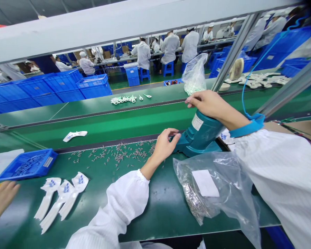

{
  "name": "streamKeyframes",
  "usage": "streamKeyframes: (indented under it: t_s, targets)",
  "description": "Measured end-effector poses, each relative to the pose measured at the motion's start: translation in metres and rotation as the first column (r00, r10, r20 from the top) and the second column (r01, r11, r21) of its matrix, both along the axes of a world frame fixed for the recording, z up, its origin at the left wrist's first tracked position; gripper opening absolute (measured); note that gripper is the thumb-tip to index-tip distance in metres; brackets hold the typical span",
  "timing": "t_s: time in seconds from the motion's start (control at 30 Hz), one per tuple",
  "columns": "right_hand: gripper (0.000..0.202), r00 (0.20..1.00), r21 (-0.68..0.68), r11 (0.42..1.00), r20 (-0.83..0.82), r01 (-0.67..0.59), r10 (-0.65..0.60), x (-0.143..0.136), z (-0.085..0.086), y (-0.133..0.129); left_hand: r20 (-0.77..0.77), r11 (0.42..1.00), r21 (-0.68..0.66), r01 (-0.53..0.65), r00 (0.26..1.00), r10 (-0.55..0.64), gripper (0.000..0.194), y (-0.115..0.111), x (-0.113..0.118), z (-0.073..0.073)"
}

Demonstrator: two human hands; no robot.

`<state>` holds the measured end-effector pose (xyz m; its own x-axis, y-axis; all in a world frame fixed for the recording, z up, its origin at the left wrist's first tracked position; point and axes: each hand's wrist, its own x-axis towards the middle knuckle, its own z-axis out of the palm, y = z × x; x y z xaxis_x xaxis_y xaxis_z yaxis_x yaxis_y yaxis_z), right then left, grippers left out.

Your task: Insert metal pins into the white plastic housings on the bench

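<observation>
Head view showed a clear bag [217, 193] of small metal parts beside the teal machine [200, 135]. Left hand [164, 145] pinched at its base; right hand [209, 103] curled on top, hiding it.

Teal machine [200, 133] on a dark green counter [158, 207]; silver screws [119, 155]; white plastic parts [62, 197] with blue dots near left; blue tray [28, 164]; blue wrist strap [248, 126]

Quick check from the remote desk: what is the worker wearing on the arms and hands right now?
Both arms are in loose white long sleeves gathered at elastic cuffs. The left hand and right hand are bare, with no gloves. The right wrist carries a blue wrist strap, and a thin blue coiled cord runs up from it out of view.
</observation>
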<state>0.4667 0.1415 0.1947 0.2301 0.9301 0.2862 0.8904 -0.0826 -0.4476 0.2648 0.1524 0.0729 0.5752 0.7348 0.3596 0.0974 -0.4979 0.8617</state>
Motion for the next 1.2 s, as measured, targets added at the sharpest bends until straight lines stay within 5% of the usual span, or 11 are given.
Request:
streamKeyframes:
  t_s: [0.33, 0.6, 0.83, 0.97, 1.2]
  targets:
    - [0.034, 0.999, -0.064, 0.997, 0.015, -0.032, 0.033, 0.0, 0.001, -0.001, 0.041, 0.998, 0.002, 0.059, 0.997, -0.059, 0.032, -0.005, 0.031, -0.003]
    - [0.019, 0.999, -0.009, 0.999, 0.003, 0.037, -0.037, -0.001, 0.0, -0.001, 0.067, 1.0, -0.017, 0.024, 0.998, -0.023, 0.028, -0.005, 0.023, -0.004]
    - [0.04, 0.98, -0.072, 0.994, 0.186, 0.084, -0.07, -0.004, 0.001, 0.001, 0.064, 0.969, -0.151, -0.196, 0.976, 0.207, 0.031, -0.003, 0.023, -0.034]
    - [0.045, 0.993, -0.037, 0.999, 0.108, 0.04, -0.035, -0.005, 0.003, -0.003, 0.038, 0.959, -0.207, -0.195, 0.978, 0.207, 0.029, -0.007, 0.04, -0.047]
    - [0.031, 0.995, -0.07, 0.996, 0.093, 0.046, -0.039, 0.0, 0.0, 0.002, -0.036, 0.96, -0.19, -0.208, 0.978, 0.205, 0.026, -0.011, 0.041, -0.047]
